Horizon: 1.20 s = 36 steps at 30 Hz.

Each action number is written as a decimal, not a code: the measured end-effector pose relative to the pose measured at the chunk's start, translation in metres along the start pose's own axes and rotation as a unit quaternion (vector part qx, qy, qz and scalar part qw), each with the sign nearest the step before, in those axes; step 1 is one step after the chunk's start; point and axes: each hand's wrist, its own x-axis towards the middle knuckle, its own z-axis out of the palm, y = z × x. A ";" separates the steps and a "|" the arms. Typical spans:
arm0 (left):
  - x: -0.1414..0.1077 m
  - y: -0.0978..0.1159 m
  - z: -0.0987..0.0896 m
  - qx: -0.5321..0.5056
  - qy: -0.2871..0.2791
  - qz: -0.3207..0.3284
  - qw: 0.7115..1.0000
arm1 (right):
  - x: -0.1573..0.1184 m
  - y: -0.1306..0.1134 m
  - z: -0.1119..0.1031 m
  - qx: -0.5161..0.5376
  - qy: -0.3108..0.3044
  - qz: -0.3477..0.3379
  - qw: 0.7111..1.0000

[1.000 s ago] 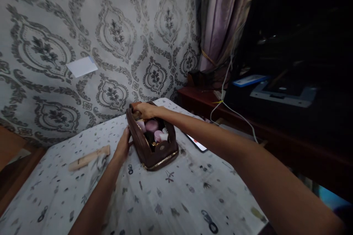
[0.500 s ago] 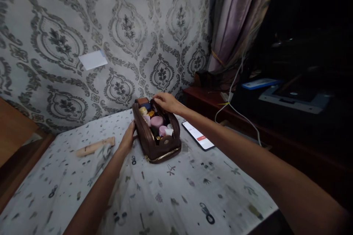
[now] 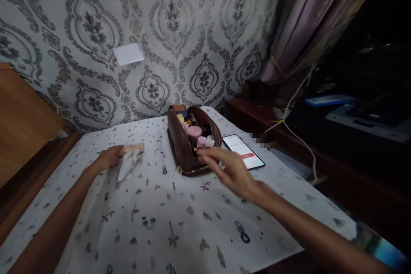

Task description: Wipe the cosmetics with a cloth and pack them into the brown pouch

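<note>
An unzipped brown bag (image 3: pixel 186 150) stands on the patterned white cloth (image 3: pixel 154 222), with pink jars (image 3: pixel 194 132) and other small containers inside. My right hand (image 3: pixel 227 169) is over the bag's near right corner, fingers partly extended and apart, with nothing seen in it. At the left, my left hand (image 3: pixel 110 157) is on the end of a beige tube (image 3: pixel 138 147), its fingers closed round it. A crumpled whitish cloth (image 3: pixel 129 166) lies against the tube. Right of the bag lies a phone (image 3: pixel 252 160) with its screen lit.
Patterned wallpaper with a white card (image 3: pixel 128 54) rises behind. An orange-brown wooden panel (image 3: pixel 25 124) stands at the left. To the right are a dark red ledge (image 3: pixel 240 111), a white cable (image 3: pixel 297 145), a curtain (image 3: pixel 298 21) and a blue-edged object (image 3: pixel 330 101).
My left hand has left the bag's side and moved left onto the beige tube. My right hand has come from the bag's far edge to its near corner. The view has shifted.
</note>
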 end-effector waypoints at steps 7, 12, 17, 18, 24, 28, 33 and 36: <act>-0.008 0.000 -0.005 0.002 -0.054 0.009 0.999 | -0.026 -0.014 0.061 0.061 -0.148 0.042 0.986; -0.024 0.003 -0.001 -0.024 -0.021 -0.047 0.998 | -0.024 -0.021 0.090 0.120 -0.218 0.149 0.957; -0.049 0.011 0.003 -0.104 0.062 -0.115 0.986 | -0.025 -0.017 0.128 0.350 -0.220 0.283 0.865; -0.055 0.013 0.003 -0.120 0.072 -0.118 0.983 | -0.026 -0.017 0.135 0.378 -0.216 0.296 0.850; -0.097 0.042 0.011 -0.241 0.097 -0.060 0.964 | -0.010 -0.030 0.134 0.297 -0.182 0.207 0.914; -0.120 0.056 0.024 -0.232 0.122 -0.024 0.965 | 0.043 -0.017 0.072 -0.022 -0.040 -0.007 0.999; -0.127 0.057 0.038 -0.235 0.131 -0.062 0.961 | 0.121 0.035 0.003 -0.366 -0.088 0.068 0.924; -0.126 0.056 0.043 -0.239 0.158 -0.063 0.956 | 0.143 0.060 -0.003 -0.460 -0.208 0.064 0.861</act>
